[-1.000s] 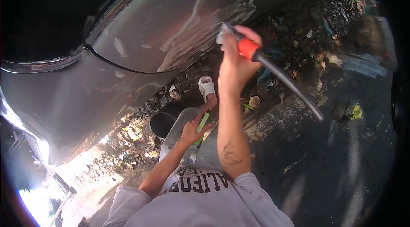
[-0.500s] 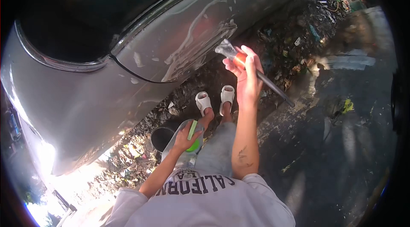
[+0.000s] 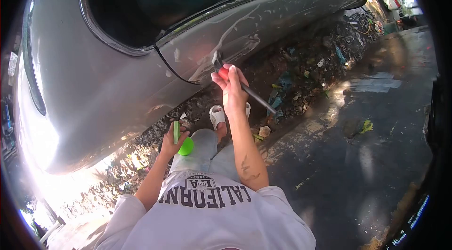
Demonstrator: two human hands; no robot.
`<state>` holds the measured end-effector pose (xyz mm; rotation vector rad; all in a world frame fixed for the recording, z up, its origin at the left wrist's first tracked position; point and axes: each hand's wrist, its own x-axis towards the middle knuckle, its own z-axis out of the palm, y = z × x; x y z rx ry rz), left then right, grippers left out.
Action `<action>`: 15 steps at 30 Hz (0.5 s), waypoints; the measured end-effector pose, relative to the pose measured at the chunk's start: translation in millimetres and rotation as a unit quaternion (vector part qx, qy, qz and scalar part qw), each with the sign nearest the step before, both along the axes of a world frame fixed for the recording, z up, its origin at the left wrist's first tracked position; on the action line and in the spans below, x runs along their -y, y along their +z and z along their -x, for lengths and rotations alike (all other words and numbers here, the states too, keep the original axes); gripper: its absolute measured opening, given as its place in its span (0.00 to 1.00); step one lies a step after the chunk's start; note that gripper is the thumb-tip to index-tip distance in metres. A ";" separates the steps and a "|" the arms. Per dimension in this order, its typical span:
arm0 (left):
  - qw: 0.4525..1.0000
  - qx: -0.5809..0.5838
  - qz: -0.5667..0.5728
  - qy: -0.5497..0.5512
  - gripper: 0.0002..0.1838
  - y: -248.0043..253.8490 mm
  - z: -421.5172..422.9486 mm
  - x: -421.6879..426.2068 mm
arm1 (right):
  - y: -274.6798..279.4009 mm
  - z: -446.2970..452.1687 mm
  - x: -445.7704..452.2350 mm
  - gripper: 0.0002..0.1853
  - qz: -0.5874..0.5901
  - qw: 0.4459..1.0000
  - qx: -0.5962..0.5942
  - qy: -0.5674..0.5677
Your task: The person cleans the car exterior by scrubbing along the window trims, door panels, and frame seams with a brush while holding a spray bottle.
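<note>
"The brush (image 3: 258, 98) has swung toward the car door (image 3: 278, 19); its bristles now overlap the foamy streaks (image 3: 244, 45) there."
"Touching?"
"Can't tell, but the suds look within its reach."
"And the 2 hands?"
"The right hand (image 3: 232, 95) pinches its red collar (image 3: 224, 72); the left hand (image 3: 170, 143) curls its fingers around a green object (image 3: 176, 132)."

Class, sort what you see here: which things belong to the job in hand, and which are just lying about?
Job, it seems:
brush, held in the right hand
green object, held in the left hand
white-streaked car

Apparently just lying about:
blue scrap
pale stone
yellow-green scrap
</note>
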<state>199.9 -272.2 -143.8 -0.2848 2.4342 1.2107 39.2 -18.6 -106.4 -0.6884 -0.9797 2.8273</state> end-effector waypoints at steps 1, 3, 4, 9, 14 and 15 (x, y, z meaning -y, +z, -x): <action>1.000 -0.003 -0.002 0.001 0.28 4.7 2.4 -0.5 | -4.3 -3.5 -3.9 0.16 0.012 1.000 0.008 0.021; 0.999 -0.010 0.013 -0.051 0.28 15.7 8.2 5.9 | -14.2 14.5 -32.0 0.16 -0.009 0.997 0.020 -0.076; 0.998 -0.020 0.024 -0.063 0.28 16.4 8.1 9.5 | -17.6 28.2 -51.9 0.16 -0.034 0.992 -0.003 -0.123; 0.999 0.030 0.029 -0.021 0.27 37.8 8.3 3.4 | -33.1 4.1 -1.0 0.19 0.023 0.999 -0.002 0.029; 0.981 -0.165 0.038 -0.096 0.30 82.7 23.9 -17.8 | 32.3 -22.6 -26.1 0.17 -0.170 0.985 -0.002 -0.019; 0.968 -0.232 0.025 -0.094 0.29 88.9 29.1 -20.7 | 61.1 -17.3 -21.7 0.17 -0.189 0.981 -0.046 0.010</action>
